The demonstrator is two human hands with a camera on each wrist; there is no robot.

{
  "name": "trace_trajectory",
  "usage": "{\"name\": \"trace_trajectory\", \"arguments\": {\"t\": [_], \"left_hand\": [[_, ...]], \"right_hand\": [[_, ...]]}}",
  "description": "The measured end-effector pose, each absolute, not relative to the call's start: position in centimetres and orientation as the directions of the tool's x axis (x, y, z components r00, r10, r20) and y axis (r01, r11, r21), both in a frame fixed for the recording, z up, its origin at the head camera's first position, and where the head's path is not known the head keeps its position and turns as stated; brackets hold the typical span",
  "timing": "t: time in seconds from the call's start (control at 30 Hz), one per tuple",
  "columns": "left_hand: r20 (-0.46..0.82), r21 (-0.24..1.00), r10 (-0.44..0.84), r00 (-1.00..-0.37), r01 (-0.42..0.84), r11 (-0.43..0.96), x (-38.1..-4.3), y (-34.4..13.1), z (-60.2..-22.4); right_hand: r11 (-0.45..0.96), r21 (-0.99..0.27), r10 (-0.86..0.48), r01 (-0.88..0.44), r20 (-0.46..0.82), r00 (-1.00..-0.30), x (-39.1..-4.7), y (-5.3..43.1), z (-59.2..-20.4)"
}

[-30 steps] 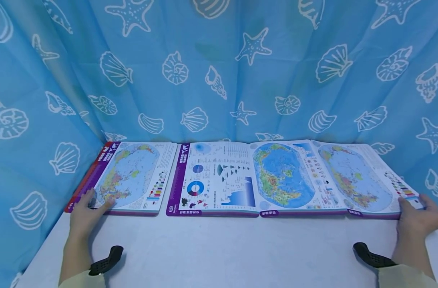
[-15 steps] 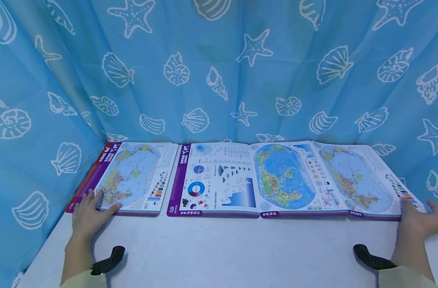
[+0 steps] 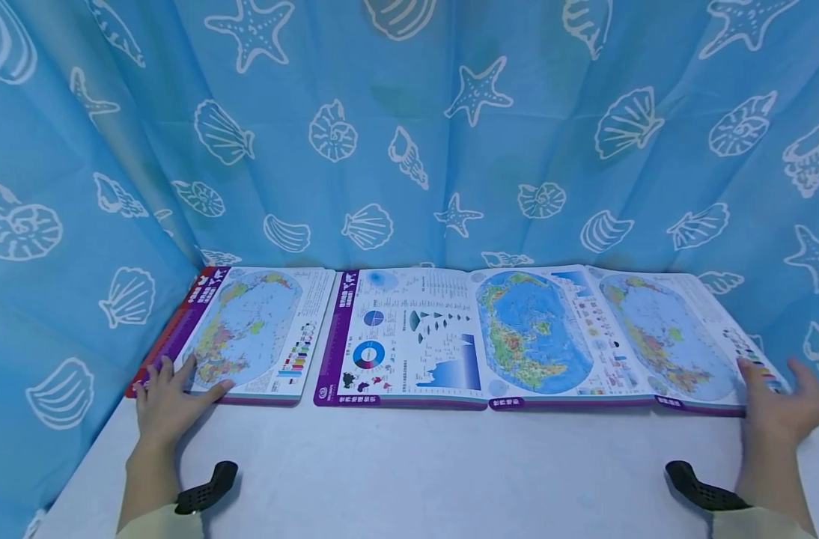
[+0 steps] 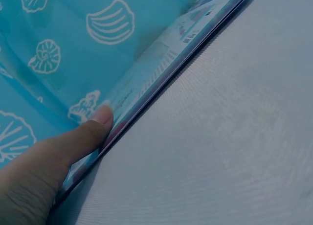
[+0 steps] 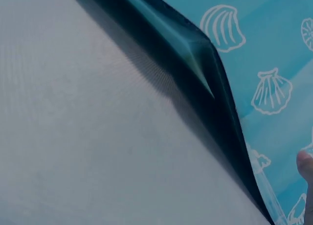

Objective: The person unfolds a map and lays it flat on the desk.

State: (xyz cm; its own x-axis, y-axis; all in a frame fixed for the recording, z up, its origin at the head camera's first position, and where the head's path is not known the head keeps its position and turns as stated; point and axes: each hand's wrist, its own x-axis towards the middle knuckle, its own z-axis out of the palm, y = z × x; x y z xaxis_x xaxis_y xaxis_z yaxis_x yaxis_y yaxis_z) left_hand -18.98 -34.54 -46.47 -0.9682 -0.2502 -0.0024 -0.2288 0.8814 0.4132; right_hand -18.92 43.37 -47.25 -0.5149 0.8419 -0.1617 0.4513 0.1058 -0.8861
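Free tabletop [image 3: 443, 475] fronting maps [image 3: 534, 333], curtain [image 3: 409, 135] behind

A purple-edged world map [image 3: 248, 329], a chart sheet [image 3: 409, 326] and 2 more world maps [image 3: 534, 333] lie face up in a row.

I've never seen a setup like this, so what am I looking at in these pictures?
There's no robot here, just a person's bare left hand and right hand. The wide picture comes from a camera worn on the head; the two close ones come from cameras on each wrist. On the white table, before a blue seashell curtain, lie a map stack and an unfolded map strip. The left hand rests spread on the stack. The right is at the strip's far right end; whether it touches is unclear.
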Motion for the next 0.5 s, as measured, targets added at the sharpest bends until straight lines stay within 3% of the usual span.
{"name": "trace_trajectory", "arguments": {"t": [0.17, 0.5], "left_hand": [[0.009, 0.420, -0.246, -0.969, -0.220, 0.881, -18.9, -34.5, -46.5], [-0.029, 0.414, -0.249, -0.968, -0.238, 0.879, -18.9, -34.3, -46.0]], "right_hand": [[0.157, -0.901, 0.806, 0.405, -0.120, -0.579, -19.2, 42.8, -46.7], [0.205, -0.945, 0.766, 0.256, -0.008, -0.643, -19.9, 41.2, -45.0]]}}
